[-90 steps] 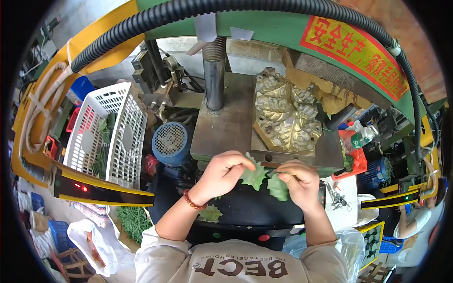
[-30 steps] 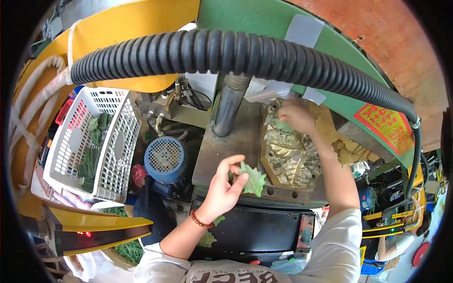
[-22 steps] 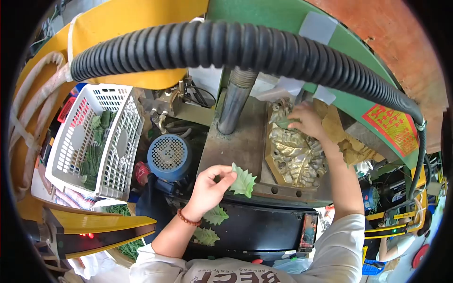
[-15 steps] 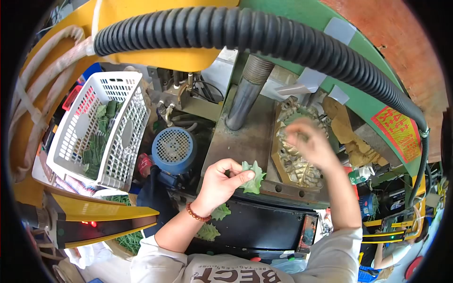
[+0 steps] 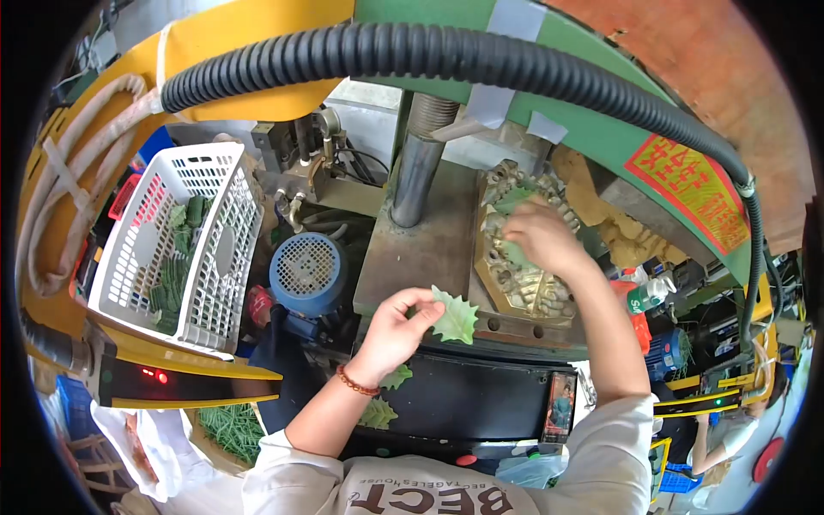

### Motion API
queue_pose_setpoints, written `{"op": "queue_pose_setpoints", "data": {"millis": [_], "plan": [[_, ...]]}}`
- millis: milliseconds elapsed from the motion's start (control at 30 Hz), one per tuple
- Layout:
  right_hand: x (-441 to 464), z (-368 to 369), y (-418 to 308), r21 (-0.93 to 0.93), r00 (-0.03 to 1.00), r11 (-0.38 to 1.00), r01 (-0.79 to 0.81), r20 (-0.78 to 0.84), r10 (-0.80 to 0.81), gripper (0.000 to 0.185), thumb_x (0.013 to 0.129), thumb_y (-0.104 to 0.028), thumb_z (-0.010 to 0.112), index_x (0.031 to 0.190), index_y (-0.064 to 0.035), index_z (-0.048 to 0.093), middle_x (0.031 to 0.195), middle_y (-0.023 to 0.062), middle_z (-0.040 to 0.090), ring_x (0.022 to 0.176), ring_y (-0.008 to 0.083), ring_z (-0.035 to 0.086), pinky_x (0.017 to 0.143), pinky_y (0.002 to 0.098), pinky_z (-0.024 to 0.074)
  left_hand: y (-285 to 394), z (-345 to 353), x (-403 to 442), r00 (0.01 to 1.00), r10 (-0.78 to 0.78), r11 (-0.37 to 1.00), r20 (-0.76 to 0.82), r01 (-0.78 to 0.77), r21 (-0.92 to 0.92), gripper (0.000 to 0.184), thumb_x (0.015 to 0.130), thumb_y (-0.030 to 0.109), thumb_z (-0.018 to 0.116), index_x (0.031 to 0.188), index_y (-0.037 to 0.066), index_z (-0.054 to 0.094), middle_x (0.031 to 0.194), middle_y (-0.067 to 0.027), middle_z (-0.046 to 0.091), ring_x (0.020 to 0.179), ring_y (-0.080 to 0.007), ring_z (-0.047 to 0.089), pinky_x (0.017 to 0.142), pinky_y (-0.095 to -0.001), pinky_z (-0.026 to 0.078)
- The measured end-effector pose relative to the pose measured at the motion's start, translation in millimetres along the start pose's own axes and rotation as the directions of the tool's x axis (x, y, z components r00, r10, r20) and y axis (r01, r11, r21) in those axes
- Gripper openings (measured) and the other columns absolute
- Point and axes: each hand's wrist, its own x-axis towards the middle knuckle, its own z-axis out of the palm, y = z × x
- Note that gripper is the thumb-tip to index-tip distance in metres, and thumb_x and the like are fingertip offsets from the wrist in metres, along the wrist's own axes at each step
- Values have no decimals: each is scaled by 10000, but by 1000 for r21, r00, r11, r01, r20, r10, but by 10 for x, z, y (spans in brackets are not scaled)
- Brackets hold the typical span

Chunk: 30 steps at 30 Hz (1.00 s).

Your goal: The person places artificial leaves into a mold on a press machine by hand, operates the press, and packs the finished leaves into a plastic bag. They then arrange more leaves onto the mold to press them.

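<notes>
Green-painted press frame [image 5: 592, 133] curves over the top, w/ 1 ribbed black hose [image 5: 386, 53] across it. Below: 1 flat, dull steel table [image 5: 421, 262], 1 round steel column [image 5: 416, 184] standing on it. Far L: 1 white plastic basket [image 5: 215, 292], perforated walls, dark-green leafy bundles [image 5: 172, 287] inside. On table: 1 gold-coloured metal mould [image 5: 525, 287], lumpy & veined. Between basket & table: 1 blue motor [image 5: 307, 266], round grille.

R hand [image 5: 551, 242], beside L hand [image 5: 390, 339] 3 s ago, is now over mould. Mould, bare then, now has 2 green pcs: 1 far leaf [image 5: 513, 200] lying near its far end, 1 nearer leaf [image 5: 517, 254] under R hand's bent fingers; can't tell if pinched or just touched. L hand, as before, pinches 1 thin, jagged pale-green leaf [image 5: 457, 319] betw. thumb & finger, apart from mould. 2 more toothed leaves [image 5: 378, 414] lie by L forearm on black surface [image 5: 463, 403]. L wrist: 1 reddish-brown bead bracelet [image 5: 357, 384].
</notes>
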Motion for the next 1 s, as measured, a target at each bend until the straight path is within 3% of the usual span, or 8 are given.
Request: {"op": "queue_pose_setpoints", "data": {"millis": [67, 233, 367, 467, 633, 733, 867, 1000], "plan": [[103, 29, 116, -78, 989, 987, 142, 57, -138, 118, 712, -66, 679, 814, -44, 624, 820, 42, 586, 802, 228, 516, 807, 318, 407, 93, 56, -46, 999, -10, 1000, 37, 9, 29, 69, 845, 37, 662, 897, 16, 622, 807, 0, 591, 672, -54, 476, 615, -167, 403], [-36, -120, -35, 228, 989, 966, -119, 114, 95, 197, 708, -62, 698, 888, -53, 619, 878, 45, 584, 813, 228, 521, 779, 320, 422, 132, -184, -130, 984, 160, 966, 74, -171, 195, 85, 838, 35, 668, 901, 7, 619, 783, 4, 586, 647, -50, 467, 589, -165, 394], [-170, -20, 73, 99, 992, 988, 121, -43, -117, 249, 723, -75, 704, 952, -55, 608, 883, 40, 576, 776, 217, 522, 716, 317, 427, 151, -197, -44, 970, 104, 946, 219, -164, 280, 72, 833, 26, 670, 884, 9, 621, 756, 10, 579, 613, -50, 451, 553, -169, 383], [-224, -269, -532, 292, 989, 947, 136, -88, -115, 228, 738, -78, 702, 945, -56, 609, 876, 42, 569, 733, 207, 524, 665, 311, 420, 258, -137, -19, 966, 72, 938, 249, -151, 312, 52, 829, 14, 667, 859, 13, 624, 740, 9, 577, 601, -50, 449, 540, -172, 380], [-533, -154, -991, 455, 938, 881, 129, 233, -258, 158, 761, -61, 685, 896, -47, 605, 841, 58, 576, 700, 188, 527, 605, 295, 416, 418, 37, -128, 964, 1, 968, 267, -68, 242, 34, 821, -4, 661, 823, 13, 632, 722, 3, 576, 591, -53, 454, 528, -179, 378], [-795, -89, -1096, 445, 983, 884, 144, 40, -180, 137, 757, -51, 682, 873, -47, 610, 835, 48, 583, 680, 182, 530, 594, 279, 416, 430, 40, -143, 979, 4, 994, 205, -26, 103, 32, 817, -12, 659, 811, 10, 637, 720, -3, 579, 593, -55, 462, 528, -182, 379], [-1111, 17, -1145, 411, 951, 896, 169, -308, -38, 97, 770, -71, 643, 828, -57, 567, 780, 39, 523, 653, 210, 513, 599, 300, 419, 239, -198, -31, 950, 311, 812, -24, -252, 526, 56, 797, -15, 662, 846, 10, 649, 726, -19, 598, 589, -83, 494, 535, -202, 398], [-1034, -51, -1289, 445, 916, 890, 96, -389, 96, 106, 767, -82, 658, 825, -51, 575, 794, 37, 534, 641, 204, 512, 594, 303, 423, 494, 78, -55, 942, 272, 721, 197, -335, 606, 69, 788, 0, 666, 855, 14, 657, 731, -26, 609, 587, -110, 511, 543, -222, 411]]}}
